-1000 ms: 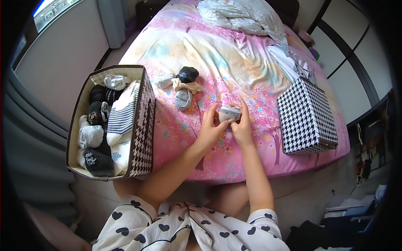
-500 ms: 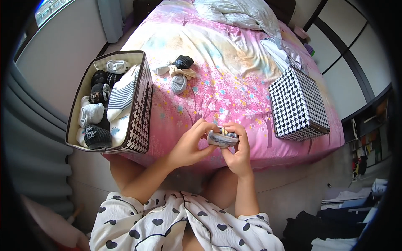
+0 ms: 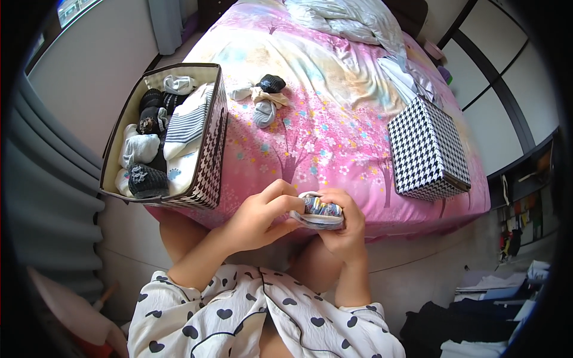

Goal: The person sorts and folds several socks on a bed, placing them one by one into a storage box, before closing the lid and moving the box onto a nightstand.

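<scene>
Left hand [image 3: 259, 218] and right hand [image 3: 346, 227] both gripping the bundled sock [image 3: 323, 209], multicoloured pattern showing; houndstooth box [image 3: 210, 149] over to the left!

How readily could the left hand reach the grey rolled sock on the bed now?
Probably yes: only bedspread seems to lie between the left hand and the grey rolled sock, though that hand holds a patterned bundle.
</scene>
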`<state>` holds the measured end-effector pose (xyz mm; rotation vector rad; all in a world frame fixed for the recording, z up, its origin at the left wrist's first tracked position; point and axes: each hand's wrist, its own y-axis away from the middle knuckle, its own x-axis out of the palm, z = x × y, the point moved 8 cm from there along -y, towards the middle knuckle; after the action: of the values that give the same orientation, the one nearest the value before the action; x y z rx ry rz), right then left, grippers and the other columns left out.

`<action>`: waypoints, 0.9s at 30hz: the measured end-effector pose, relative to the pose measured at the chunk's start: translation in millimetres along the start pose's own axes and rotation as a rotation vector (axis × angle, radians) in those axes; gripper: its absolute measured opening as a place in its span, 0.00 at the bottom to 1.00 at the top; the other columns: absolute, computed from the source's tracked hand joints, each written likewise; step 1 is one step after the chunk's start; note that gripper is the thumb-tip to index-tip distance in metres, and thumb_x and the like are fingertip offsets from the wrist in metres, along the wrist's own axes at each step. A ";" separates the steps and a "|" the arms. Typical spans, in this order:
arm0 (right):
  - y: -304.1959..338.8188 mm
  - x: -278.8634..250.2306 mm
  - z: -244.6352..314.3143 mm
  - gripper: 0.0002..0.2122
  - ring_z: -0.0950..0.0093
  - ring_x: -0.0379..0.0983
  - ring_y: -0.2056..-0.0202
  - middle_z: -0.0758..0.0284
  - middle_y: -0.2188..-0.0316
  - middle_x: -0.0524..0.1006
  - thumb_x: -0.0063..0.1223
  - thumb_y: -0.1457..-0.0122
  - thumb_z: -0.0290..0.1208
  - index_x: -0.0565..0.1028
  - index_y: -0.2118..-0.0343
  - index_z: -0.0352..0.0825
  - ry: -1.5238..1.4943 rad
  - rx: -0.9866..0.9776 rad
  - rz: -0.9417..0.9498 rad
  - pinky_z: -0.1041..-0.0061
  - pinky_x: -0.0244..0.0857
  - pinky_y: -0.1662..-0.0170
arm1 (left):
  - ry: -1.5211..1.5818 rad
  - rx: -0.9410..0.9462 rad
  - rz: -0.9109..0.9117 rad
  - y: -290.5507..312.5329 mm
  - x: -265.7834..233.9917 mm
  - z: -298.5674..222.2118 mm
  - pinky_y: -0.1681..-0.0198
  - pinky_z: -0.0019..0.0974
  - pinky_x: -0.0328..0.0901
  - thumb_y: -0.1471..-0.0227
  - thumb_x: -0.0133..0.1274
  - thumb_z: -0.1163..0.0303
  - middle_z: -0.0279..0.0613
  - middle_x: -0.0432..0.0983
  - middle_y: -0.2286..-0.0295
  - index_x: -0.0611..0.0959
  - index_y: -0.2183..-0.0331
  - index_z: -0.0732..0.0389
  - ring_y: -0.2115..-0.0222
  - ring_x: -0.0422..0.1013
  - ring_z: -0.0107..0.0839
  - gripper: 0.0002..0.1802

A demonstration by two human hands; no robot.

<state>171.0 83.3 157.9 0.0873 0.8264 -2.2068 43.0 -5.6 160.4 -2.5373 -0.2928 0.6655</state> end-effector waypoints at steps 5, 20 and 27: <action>4.9 3.3 -2.5 0.23 0.65 0.75 0.55 0.54 0.55 0.75 0.58 0.58 0.08 0.70 0.57 0.32 -0.175 -0.020 -0.049 0.71 0.69 0.51 | -0.065 0.023 0.058 4.8 -2.7 -8.5 0.68 0.35 0.70 0.58 0.64 0.82 0.44 0.71 0.67 0.78 0.66 0.61 0.70 0.73 0.39 0.15; 4.5 25.7 -12.4 0.17 0.68 0.73 0.54 0.54 0.54 0.74 0.57 0.48 0.15 0.68 0.56 0.33 -0.585 0.072 -0.141 0.73 0.68 0.51 | -0.142 0.233 -0.366 31.0 -19.8 -26.9 0.67 0.33 0.69 0.61 0.66 0.82 0.43 0.70 0.66 0.78 0.69 0.60 0.70 0.72 0.35 0.15; -13.8 50.5 22.5 0.19 0.64 0.73 0.54 0.55 0.55 0.73 0.54 0.54 0.09 0.72 0.58 0.34 -0.288 -0.044 0.166 0.72 0.67 0.52 | 0.115 0.089 -0.398 48.0 -34.3 -20.2 0.51 0.40 0.66 0.53 0.63 0.78 0.48 0.63 0.57 0.72 0.63 0.62 0.54 0.66 0.40 0.18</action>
<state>130.1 44.8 167.5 -0.1742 0.6808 -1.9853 27.6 -65.8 164.7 -2.3237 -0.6873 0.3678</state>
